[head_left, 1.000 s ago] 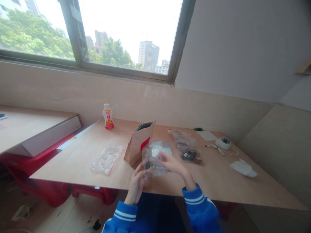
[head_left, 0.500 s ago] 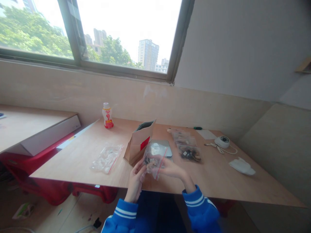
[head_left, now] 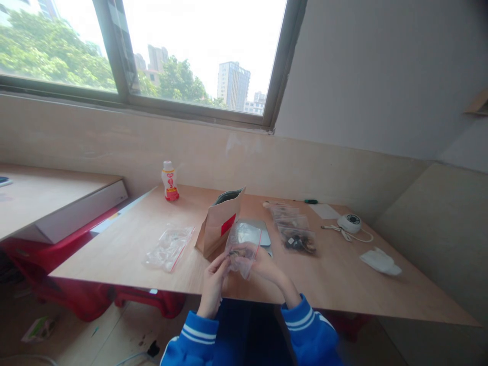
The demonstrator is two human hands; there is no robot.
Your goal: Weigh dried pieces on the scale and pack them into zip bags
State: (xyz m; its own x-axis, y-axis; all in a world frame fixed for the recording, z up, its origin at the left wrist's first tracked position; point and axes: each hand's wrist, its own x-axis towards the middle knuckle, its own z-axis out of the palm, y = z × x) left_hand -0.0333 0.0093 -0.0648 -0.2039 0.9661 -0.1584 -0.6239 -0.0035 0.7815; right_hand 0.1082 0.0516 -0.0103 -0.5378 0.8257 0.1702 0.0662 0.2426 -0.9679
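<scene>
Zip bag (head_left: 244, 248) sits pinched between my left hand (head_left: 213, 285) and right hand (head_left: 267, 267), together at lower center; I judge a slack grip could drop it past the table edge (head_left: 125, 281).

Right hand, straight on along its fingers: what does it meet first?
The clear zip bag, which the right hand already grips. Just past it, in line, is the left hand, pinching the same bag, though depth is hard to judge.

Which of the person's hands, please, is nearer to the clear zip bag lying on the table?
Left. The left hand sits to the right of the clear zip bag, apart from it; the right hand lies farther right, past the zip bag both hands hold.
</scene>
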